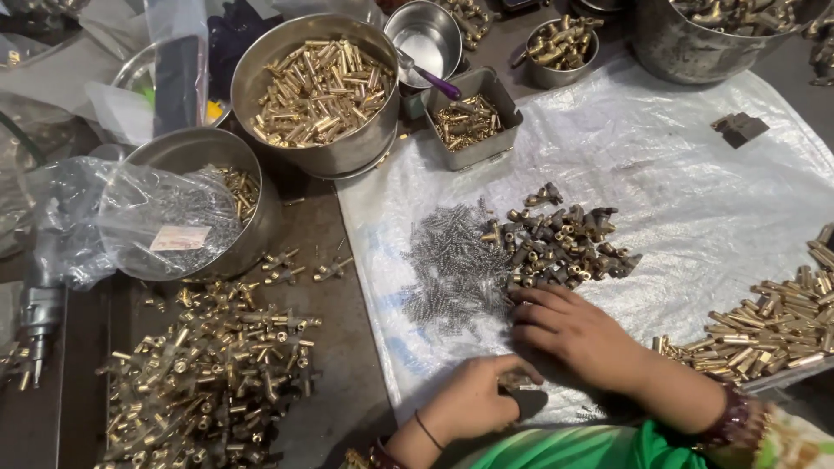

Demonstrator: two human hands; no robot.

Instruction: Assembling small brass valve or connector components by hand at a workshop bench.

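left hand (473, 399) pinches a brass fitting (514, 380), long axis pointing right.

Shiny brass tubes (323, 91) fill a dull steel bowl (261, 65); grey wire springs (452, 265) lie on a crinkled, glossy plastic sheet (695, 200)

Bare hands; a thin dark band circles the left wrist (426, 429), beaded bangles (dark red) the right wrist (737, 417), above bright green clothing (573, 447).
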